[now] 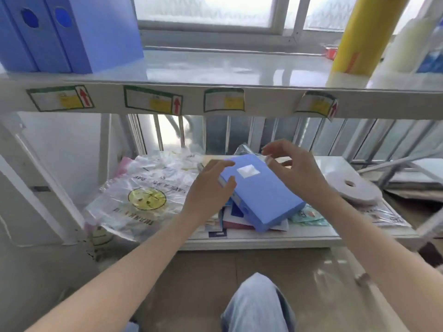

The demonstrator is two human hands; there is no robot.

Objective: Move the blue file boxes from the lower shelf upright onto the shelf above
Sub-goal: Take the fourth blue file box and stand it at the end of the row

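A blue file box (261, 197) with a white label lies flat and tilted on a pile of papers on the lower shelf (259, 240). My left hand (211, 185) rests against its left edge, fingers spread, thumb touching the side. Over the box's far right corner my right hand (290, 168) hovers with curled, parted fingers; whether it touches the box I cannot tell. Two blue file boxes (64, 32) stand upright at the left end of the upper shelf (215, 68).
Clear plastic bags (146, 195) with a yellow smiley print cover the left of the lower shelf. A white tape roll (352, 188) lies at its right. A yellow roll (359, 34) and white rolls stand on the upper shelf's right end. My knee (256, 303) is below.
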